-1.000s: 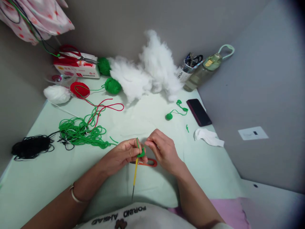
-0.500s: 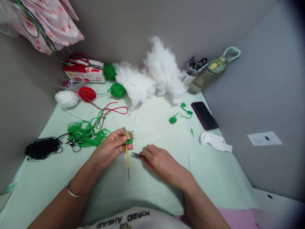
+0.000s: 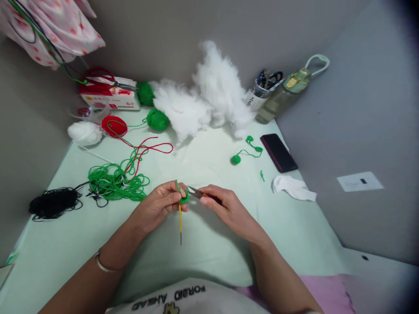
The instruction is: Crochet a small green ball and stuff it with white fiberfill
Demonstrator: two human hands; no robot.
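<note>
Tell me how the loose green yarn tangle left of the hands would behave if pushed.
The green yarn tangle looks floppy, all loose loops, so it would probably spread rather than slide whole. It likely drags the red strand and black yarn tangled into it. Probably very light.

Green yarn piece [image 3: 184, 199] and yellow hook [image 3: 180, 221] in the left hand [image 3: 159, 207], grey-bladed scissors [image 3: 195, 192] in the right hand [image 3: 226, 210]. Left of them a green tangle [image 3: 114, 181] and black yarn [image 3: 52, 203]; beyond, white stuffing [image 3: 203, 101]; mint cloth [image 3: 212, 246] beneath.
</note>
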